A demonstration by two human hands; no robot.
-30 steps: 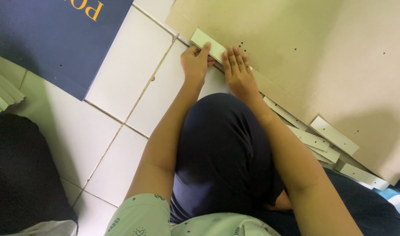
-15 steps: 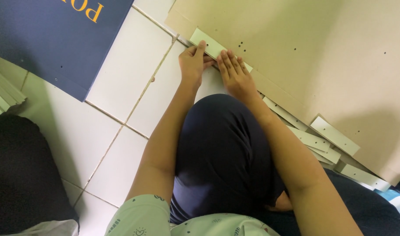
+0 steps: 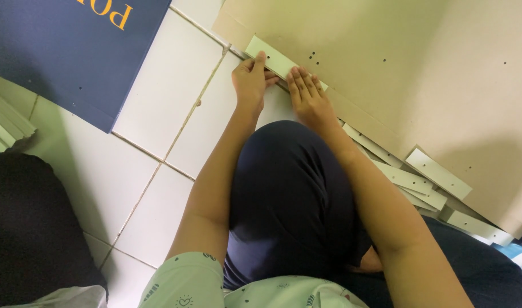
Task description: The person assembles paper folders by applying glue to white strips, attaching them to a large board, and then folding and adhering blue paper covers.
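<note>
The pale green strip [image 3: 272, 57] lies along the lower edge of a large tan board [image 3: 397, 63], which rests on the white tiled floor [image 3: 158, 108]. The left hand [image 3: 250, 81] rests at the strip's near edge, its index finger stretched up onto the strip's face; whether the thumb pinches the strip from below cannot be told. The right hand [image 3: 309, 100] lies flat beside it, fingers spread and extended, pressing down where the strip meets the board; its grip is apart, clamped on nothing. The two hands are just beside each other, not touching. Both forearms reach forward over a raised knee in dark blue cloth [image 3: 289, 194]. To the right, along the same board edge, a loose pile of similar pale strips [image 3: 426, 182] lies overlapping. At the upper left a dark blue sheet [image 3: 61, 51] with yellow lettering lies on the floor, and more pale strips [image 3: 4, 122] are stacked at the left edge.
</note>
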